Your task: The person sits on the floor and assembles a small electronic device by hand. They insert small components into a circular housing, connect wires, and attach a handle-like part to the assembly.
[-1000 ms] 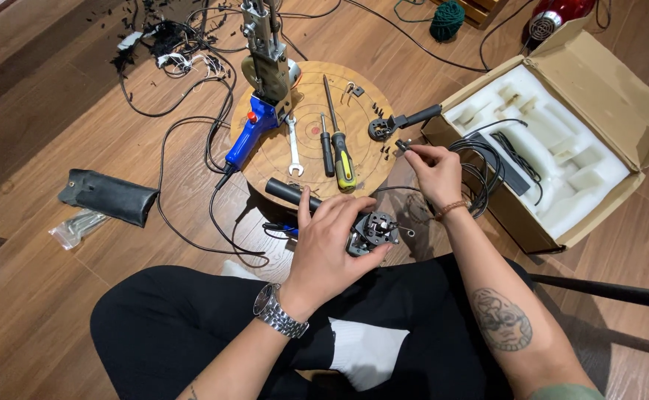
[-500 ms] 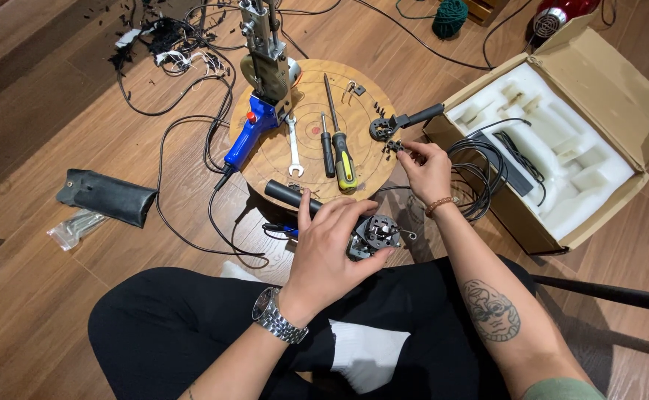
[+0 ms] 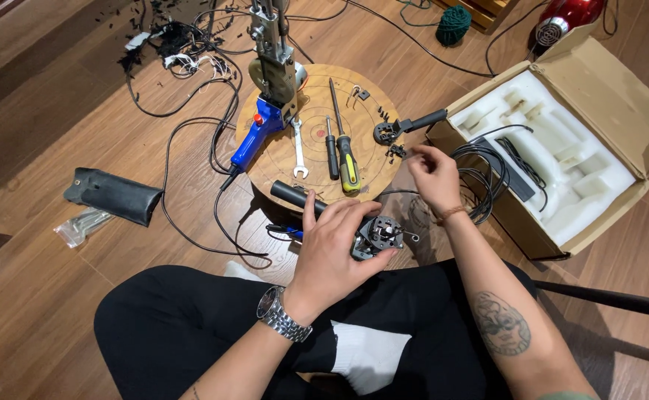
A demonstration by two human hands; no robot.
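- The open cardboard box point(image 3: 606, 89) with its white foam tray sits right beside my right elbow, a coil of black cable point(image 3: 480, 174) spilling over its near edge. I judge a careless pull-back of that arm could snag the loops and drag the cable across the work.
- The round wooden board point(image 3: 317, 133) is crowded: a blue power tool point(image 3: 254, 141), a wrench point(image 3: 298, 148), two screwdrivers point(image 3: 343, 155) and a black side handle point(image 3: 409, 124). A sweep of my wrist could roll one off its edge.
- My left hand point(image 3: 332, 252) is curled over the dismantled motor head point(image 3: 376, 235), fingers wrapped round it, holding it just off the board's near rim above my lap. The grip looks one-sided — if it loosens, the part could tip into my lap.
- My right hand point(image 3: 434, 174) hovers at the board's right edge, fingertips pinched together; I cannot tell whether anything sits between them.
- The small black fasteners point(image 3: 396, 150) lie loose just beside that hand — a nudge could scatter them onto the wooden floor point(image 3: 57, 111).
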